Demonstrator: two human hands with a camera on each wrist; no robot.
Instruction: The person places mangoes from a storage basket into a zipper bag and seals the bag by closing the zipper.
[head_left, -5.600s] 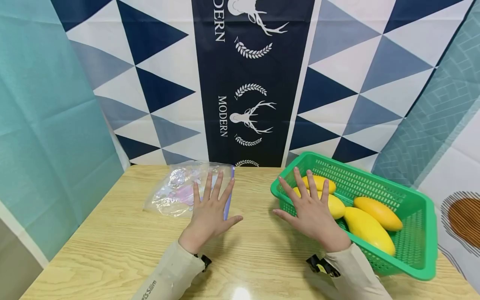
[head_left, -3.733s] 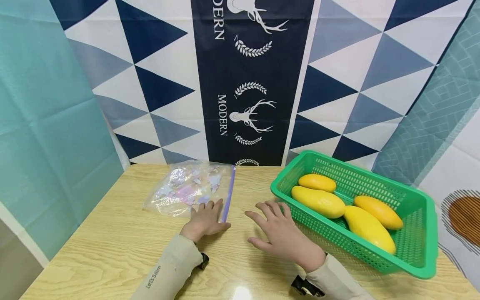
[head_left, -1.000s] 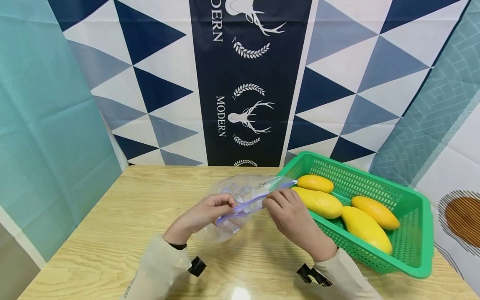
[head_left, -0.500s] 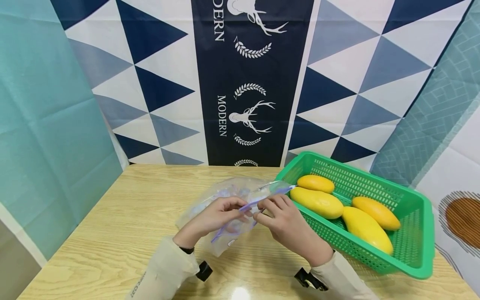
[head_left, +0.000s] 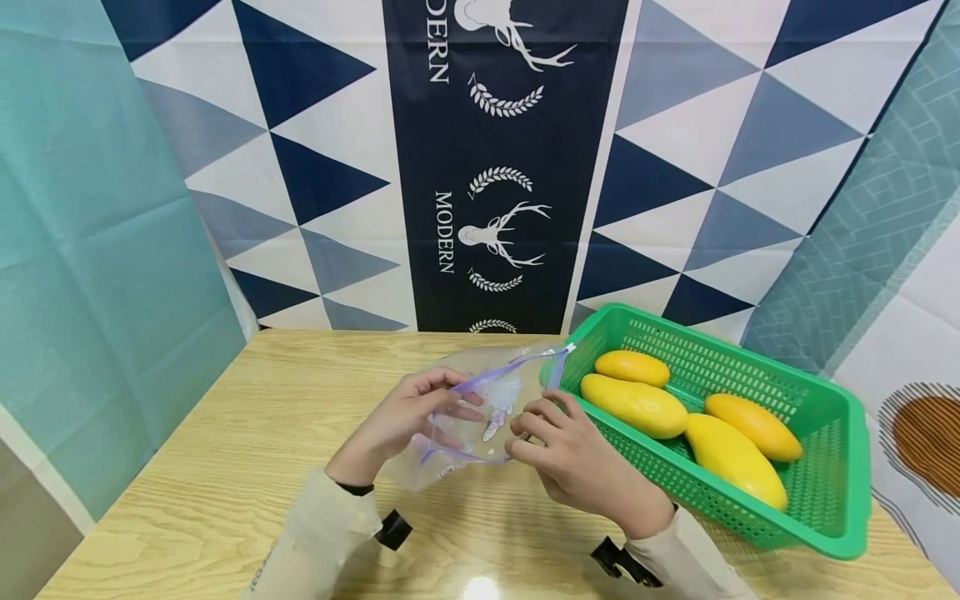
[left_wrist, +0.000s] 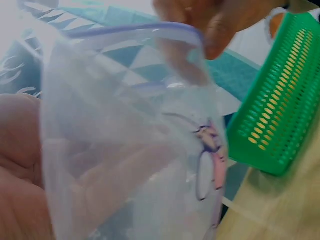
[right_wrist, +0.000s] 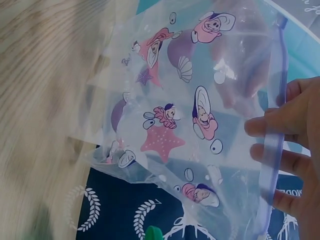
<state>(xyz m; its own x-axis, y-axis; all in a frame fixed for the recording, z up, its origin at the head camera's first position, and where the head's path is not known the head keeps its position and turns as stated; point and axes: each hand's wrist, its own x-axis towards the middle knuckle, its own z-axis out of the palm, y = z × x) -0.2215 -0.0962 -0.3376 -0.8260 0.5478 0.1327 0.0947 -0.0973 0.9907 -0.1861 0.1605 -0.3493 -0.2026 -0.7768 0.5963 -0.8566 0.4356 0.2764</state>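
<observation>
A clear zip bag [head_left: 498, 392] with a purple zip strip is held up between both hands, its mouth spread apart. Pink starfish and cartoon shell prints cover its film [right_wrist: 162, 142] in the right wrist view. My left hand [head_left: 397, 417] holds the left side of the mouth, with several fingers showing through the clear plastic. On the near right side, my right hand [head_left: 573, 454] grips the zip edge, fingertips overlapping the purple strip in the right wrist view. The left wrist view shows the left palm [left_wrist: 20, 165] beside the milky, blurred film.
To the right stands a green perforated basket [head_left: 855, 467] holding several yellow mangoes [head_left: 633, 406]; its left corner is right behind the bag. The wooden table [head_left: 247, 467] ends at a patterned cloth backdrop [head_left: 337, 208]. A teal cloth [head_left: 112, 250] hangs at left.
Both hands were spread flat above the table; they have since picked up the bag from the back left and brought it to the middle. In the last second its mouth has been pulled wider.
</observation>
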